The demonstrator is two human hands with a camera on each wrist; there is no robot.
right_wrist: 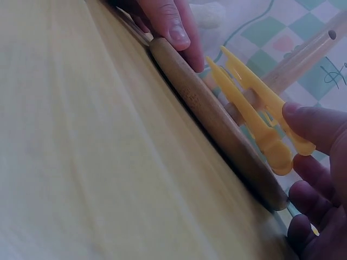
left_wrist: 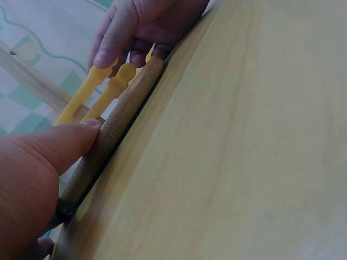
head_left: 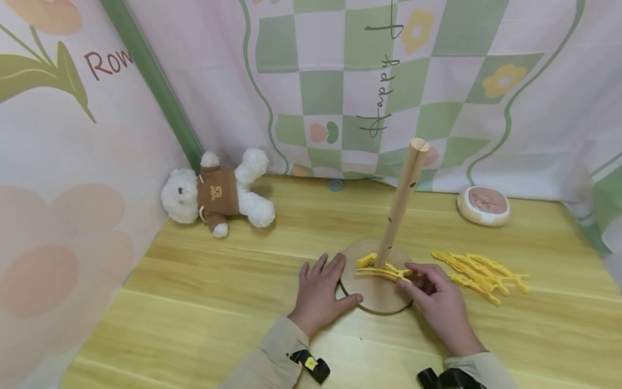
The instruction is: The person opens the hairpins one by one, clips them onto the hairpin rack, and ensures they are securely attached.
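A round wooden base (head_left: 384,300) lies on the table with a wooden pole (head_left: 400,200) rising from it, tilted to the right in the head view; small dark holes mark the pole. My left hand (head_left: 318,294) rests at the base's left rim, fingers spread and fairly straight, thumb on the near edge. My right hand (head_left: 442,305) pinches the right end of a yellow branch-shaped plastic piece (right_wrist: 263,95) between thumb and fingers, over the base. Another yellow piece (right_wrist: 263,130) sits close beside it, low at the pole's foot.
Several more yellow branch-shaped pieces (head_left: 481,273) lie in a loose pile right of the base. A white plush toy (head_left: 218,192) in a brown shirt lies at the back left. Farther back are a small blue ring (head_left: 336,185) and a white-and-pink clock-like device (head_left: 484,205), before a patterned curtain (head_left: 320,92).
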